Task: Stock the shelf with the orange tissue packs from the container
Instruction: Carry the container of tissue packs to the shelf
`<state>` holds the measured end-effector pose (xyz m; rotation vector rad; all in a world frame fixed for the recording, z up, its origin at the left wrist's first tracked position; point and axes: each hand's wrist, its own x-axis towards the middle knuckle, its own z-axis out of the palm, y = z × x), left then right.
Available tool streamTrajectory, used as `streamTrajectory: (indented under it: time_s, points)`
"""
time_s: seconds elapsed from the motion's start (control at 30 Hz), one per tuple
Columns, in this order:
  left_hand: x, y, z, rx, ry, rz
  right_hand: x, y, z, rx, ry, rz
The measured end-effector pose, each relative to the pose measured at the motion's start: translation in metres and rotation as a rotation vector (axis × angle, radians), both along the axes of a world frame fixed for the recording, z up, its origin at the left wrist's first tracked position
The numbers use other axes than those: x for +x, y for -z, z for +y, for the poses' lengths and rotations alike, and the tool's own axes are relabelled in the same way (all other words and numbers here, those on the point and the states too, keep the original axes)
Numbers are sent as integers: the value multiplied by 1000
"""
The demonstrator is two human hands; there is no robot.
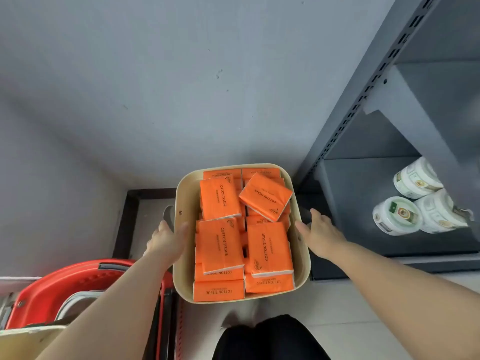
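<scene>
Since no orange pack shows on the shelving, stocking looks barely begun. Beside the red basket (65, 289), the left hand (166, 242) clasps the left wall of the container (183, 201), thumb hooked over its rim; the orange tissue packs (220, 245) fill it, one lying askew on top. The right hand (320, 235) lies straight-fingered along the right wall, holding nothing. The grey shelf (363, 203) further right bears only white tubs (415, 178).

I count about a dozen orange tissue packs (219, 198) in one container (185, 188), three white tubs (396, 215) and one red basket (65, 284).
</scene>
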<state>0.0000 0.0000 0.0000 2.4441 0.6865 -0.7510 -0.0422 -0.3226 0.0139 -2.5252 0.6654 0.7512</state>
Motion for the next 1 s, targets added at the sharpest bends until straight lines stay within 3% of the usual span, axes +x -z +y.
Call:
streamTrajectory:
  time_s: [0.13,0.27,0.5,0.6,0.77,1.0]
  points:
    - [5,19,-5,-71,-142,49,5,21,6,185,249,-22]
    - [12,28,-9,-189,-340,67,18,27,10,345,596,-200]
    - [9,20,1,-459,-701,-34,29,23,7,418,827,-325]
    - [2,13,3,-463,-716,-144,29,12,6,454,770,-314]
    - [10,-14,-2,-422,-525,-309,30,-2,8,381,365,-238]
    - [41,-13,7,-293,-267,-177,39,-2,-2,239,331,-34]
